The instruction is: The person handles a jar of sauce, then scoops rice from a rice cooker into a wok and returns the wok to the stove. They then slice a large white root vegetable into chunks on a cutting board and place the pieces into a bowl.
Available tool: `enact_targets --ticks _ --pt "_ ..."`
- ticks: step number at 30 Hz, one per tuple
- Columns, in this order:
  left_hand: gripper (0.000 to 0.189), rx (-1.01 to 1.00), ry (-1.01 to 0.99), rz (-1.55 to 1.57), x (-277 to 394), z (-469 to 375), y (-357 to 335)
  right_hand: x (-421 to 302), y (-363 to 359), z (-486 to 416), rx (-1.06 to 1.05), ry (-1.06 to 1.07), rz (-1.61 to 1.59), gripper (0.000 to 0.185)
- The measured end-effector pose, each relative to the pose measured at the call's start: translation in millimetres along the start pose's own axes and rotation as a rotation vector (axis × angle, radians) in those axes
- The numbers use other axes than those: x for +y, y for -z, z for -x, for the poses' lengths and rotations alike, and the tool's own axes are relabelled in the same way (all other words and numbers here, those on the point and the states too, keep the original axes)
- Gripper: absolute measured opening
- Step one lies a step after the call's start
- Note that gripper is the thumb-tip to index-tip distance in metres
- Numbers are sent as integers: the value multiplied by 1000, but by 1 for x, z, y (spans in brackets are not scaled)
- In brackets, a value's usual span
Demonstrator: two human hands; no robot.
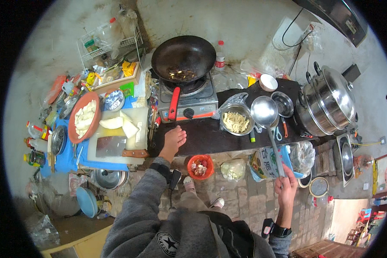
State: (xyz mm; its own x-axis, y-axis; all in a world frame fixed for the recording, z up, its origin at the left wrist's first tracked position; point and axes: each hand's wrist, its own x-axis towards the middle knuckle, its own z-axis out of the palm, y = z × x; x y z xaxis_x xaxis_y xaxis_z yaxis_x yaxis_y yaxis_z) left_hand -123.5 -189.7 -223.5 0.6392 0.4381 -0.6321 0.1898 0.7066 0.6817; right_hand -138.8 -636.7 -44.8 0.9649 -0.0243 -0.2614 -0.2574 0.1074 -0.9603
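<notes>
My right hand (286, 184) is closed on the handle of a metal ladle (264, 109), whose bowl is over the counter between a steel bowl of pale strips (236, 119) and a small empty-looking metal bowl (282, 104). My left hand (174, 140) holds nothing; it is near the counter's front edge, just below the red handle (174, 104) of a wok (183, 58). The wok is tilted on a gas stove (188, 103), with dark bits and a few pale pieces inside. Left of the stove, a cleaver (111, 146) lies on a white cutting board (93, 159) beside cut white vegetable pieces (129, 127).
An orange basin of white chunks (97, 113) stands at the left. A multi-tier steamer (325, 100) stands at the right, near scissors (278, 133) and a white bowl (268, 82). A red basket (200, 166) and a bag of pale vegetables (233, 169) are below the counter's edge.
</notes>
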Motion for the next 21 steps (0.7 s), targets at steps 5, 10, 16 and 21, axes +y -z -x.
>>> enact_targets --ticks 5,10,16,21 --pt "32 194 -350 -729 -26 -23 -38 3 50 0 -96 40 78 43" --pt "48 394 -587 -971 -34 -63 -52 6 74 7 -66 -58 52 43" --pt "35 411 -866 -1149 -41 -91 -55 14 93 27 99 -181 -20 40" --pt "25 232 -943 -1239 -22 -81 -36 22 118 33 250 -243 16 39"
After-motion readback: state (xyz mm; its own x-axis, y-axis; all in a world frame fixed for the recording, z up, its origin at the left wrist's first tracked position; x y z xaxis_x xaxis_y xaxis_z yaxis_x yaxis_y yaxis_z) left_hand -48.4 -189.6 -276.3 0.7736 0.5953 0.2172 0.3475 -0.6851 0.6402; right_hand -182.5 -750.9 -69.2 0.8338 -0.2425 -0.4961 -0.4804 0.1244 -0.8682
